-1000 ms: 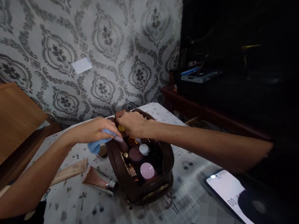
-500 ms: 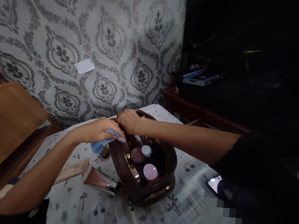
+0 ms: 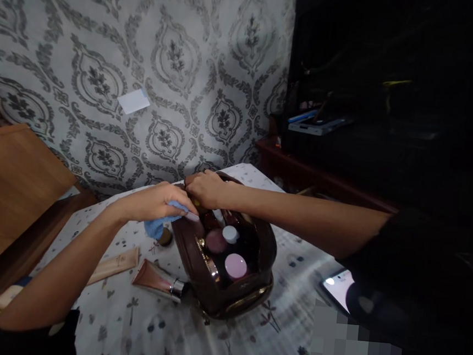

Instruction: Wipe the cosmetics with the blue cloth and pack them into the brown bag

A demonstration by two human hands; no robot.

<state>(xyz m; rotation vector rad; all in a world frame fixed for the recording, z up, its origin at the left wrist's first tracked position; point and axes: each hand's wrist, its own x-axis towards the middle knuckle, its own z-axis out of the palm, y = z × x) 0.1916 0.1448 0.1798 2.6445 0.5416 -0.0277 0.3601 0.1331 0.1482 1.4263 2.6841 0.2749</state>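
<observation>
A brown zippered makeup bag [image 3: 190,259] stands open on the cloth-covered surface. It holds a pink round-lidded container [image 3: 236,266], a white-capped item [image 3: 230,234] and other cosmetics. My left hand [image 3: 166,200] is closed on a blue cloth [image 3: 156,228] at the bag's left side. A pale pink item [image 3: 192,217] shows at its fingertips; whether it is gripped I cannot tell. My right hand [image 3: 205,188] is curled over the bag's far left rim, its fingertips hidden, with a small yellow spot just below. Left of the bag lie a pink tube with a silver cap [image 3: 157,278] and a beige tube [image 3: 115,265].
A small round dark item [image 3: 165,236] sits beside the bag under the blue cloth. A lit phone [image 3: 336,288] lies to the right. Wooden furniture [image 3: 16,180] borders the left side; a patterned wall [image 3: 173,94] rises behind. A dark red ledge [image 3: 323,177] runs at the right.
The view has shifted slightly. Both hands stay almost in place at the bag, and a yellow spot now shows below my right hand.
</observation>
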